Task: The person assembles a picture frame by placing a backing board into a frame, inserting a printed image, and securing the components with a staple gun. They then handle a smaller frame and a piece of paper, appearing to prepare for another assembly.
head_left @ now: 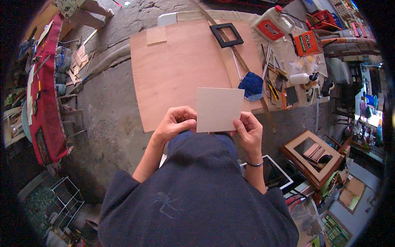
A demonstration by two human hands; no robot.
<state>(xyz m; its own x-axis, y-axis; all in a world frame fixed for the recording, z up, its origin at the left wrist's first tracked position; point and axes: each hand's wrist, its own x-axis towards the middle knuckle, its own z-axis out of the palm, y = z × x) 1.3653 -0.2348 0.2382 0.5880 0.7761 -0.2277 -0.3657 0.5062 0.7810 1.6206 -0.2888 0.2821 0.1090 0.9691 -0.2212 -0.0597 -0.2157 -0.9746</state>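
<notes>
A small square of pale grey board (220, 110) is held up in front of my body, over the near edge of the worktable. My right hand (249, 126) pinches its lower right edge, with the thumb on the face and the fingers behind. My left hand (180, 121) is closed at the left edge, thumb and forefinger against the board; its other fingertips are partly hidden. Beyond lies a big brown sheet (177, 66) with a small pale square piece (156, 36) at its far edge. A black picture frame (226, 35) lies at the far right of the sheet.
Right of the sheet are a blue cloth (251, 85), a red-labelled jug (273, 24), an orange box (307, 43), a white spray bottle (303, 78) and several tools. A wooden frame (314, 158) stands near right. A red-covered bench (48, 94) is at left.
</notes>
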